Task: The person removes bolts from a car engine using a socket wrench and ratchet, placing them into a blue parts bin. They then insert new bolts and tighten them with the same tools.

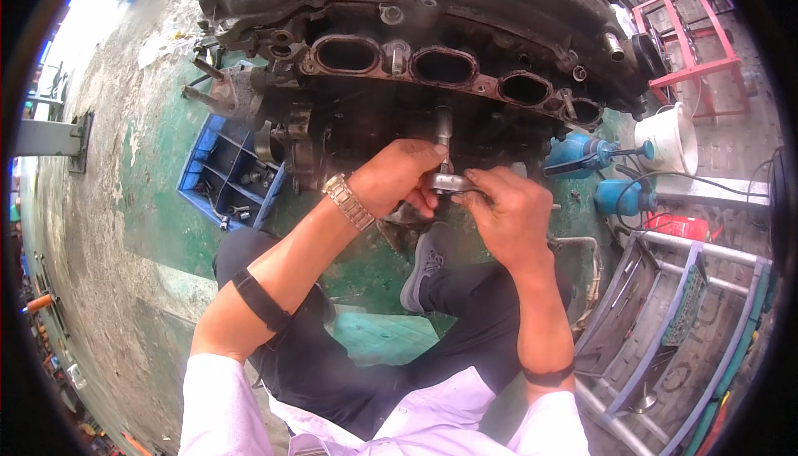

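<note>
I have the left hand (397,175) closed on the extension (445,130), thumb against the shaft, and the right hand (514,211) pinching the ratchet (451,183) between thumb and forefinger. The hands are apart, with the ratchet head between them. The ratchet sits at the near end of the extension; the far end points into the engine (499,7) below its oval ports (445,67). I cannot tell what it engages there. A blue bin (197,157) stands left of the engine, a white bucket (657,136) right.
</note>
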Demonstrator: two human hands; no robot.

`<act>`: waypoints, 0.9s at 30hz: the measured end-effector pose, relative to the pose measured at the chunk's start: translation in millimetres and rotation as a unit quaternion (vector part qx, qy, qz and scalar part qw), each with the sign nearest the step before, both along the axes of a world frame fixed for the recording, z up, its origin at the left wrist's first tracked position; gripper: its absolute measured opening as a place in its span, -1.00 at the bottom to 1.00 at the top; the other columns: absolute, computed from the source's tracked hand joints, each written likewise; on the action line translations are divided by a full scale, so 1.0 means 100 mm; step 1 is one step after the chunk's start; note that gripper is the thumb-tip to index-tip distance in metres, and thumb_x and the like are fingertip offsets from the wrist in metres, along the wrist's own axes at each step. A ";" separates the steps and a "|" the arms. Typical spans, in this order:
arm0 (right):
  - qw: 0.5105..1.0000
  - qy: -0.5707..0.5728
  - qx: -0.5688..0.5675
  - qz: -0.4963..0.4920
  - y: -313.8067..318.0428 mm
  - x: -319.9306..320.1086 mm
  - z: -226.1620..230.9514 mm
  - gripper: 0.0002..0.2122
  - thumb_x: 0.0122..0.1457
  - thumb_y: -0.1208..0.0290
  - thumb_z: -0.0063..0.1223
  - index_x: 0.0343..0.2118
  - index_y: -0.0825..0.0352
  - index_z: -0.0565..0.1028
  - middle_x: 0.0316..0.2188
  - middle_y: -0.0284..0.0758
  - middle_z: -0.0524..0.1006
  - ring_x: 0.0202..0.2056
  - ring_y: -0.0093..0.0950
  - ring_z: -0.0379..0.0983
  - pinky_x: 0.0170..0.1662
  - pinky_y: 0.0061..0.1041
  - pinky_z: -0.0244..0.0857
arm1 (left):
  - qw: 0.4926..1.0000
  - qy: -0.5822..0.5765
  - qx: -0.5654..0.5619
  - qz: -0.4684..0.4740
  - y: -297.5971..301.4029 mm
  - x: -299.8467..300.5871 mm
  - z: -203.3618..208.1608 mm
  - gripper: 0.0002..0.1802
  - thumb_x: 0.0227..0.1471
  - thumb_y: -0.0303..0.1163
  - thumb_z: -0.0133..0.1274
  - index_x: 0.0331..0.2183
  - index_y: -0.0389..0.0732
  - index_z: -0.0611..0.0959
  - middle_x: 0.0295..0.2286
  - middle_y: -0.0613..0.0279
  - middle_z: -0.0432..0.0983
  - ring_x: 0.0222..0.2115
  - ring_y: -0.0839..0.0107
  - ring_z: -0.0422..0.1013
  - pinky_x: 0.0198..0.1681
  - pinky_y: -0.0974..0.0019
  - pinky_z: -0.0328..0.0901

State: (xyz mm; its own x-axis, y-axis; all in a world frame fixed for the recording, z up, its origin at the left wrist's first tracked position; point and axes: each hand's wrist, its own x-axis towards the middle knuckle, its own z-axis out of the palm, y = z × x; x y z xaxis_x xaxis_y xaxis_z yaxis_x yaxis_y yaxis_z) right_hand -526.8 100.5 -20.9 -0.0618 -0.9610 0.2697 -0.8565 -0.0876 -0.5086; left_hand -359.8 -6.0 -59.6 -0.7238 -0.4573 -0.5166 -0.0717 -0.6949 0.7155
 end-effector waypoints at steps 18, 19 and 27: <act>0.999 0.019 0.027 -0.029 0.00 0.07 0.03 -0.97 -0.06 0.44 0.12 -0.52 0.23 0.54 -0.56 -0.27 0.50 -0.47 -0.17 0.47 -0.45 -0.21 0.32 | 0.998 0.028 0.050 -0.009 0.06 0.00 0.03 -0.60 0.29 -0.18 -0.12 -0.30 -0.39 0.51 -0.49 0.06 0.53 -0.61 0.31 0.50 -0.54 0.20 0.48; 0.999 0.007 0.032 -0.032 0.01 0.07 0.01 -0.97 -0.05 0.44 0.11 -0.52 0.23 0.54 -0.55 -0.27 0.50 -0.47 -0.17 0.48 -0.45 -0.21 0.32 | 0.998 0.034 0.052 -0.010 0.06 0.00 0.02 -0.61 0.29 -0.19 -0.11 -0.30 -0.40 0.51 -0.50 0.06 0.53 -0.61 0.32 0.50 -0.54 0.20 0.48; 0.994 -0.063 0.079 -0.051 0.07 0.09 -0.13 -0.93 -0.03 0.48 0.13 -0.45 0.30 0.56 -0.53 -0.19 0.54 -0.49 -0.17 0.50 -0.44 -0.25 0.32 | 0.997 0.038 0.060 0.013 0.05 0.01 -0.04 -0.65 0.25 -0.25 -0.03 -0.26 -0.40 0.59 -0.47 0.09 0.58 -0.63 0.34 0.50 -0.60 0.31 0.41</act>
State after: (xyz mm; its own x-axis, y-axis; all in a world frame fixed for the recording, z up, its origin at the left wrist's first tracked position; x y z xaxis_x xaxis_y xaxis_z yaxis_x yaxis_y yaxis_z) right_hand -517.4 107.7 -34.2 -0.1847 -0.9777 0.1001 -0.7856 0.0857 -0.6127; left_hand -359.1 -0.9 -63.7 -0.7516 -0.4144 -0.5132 -0.0017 -0.7768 0.6298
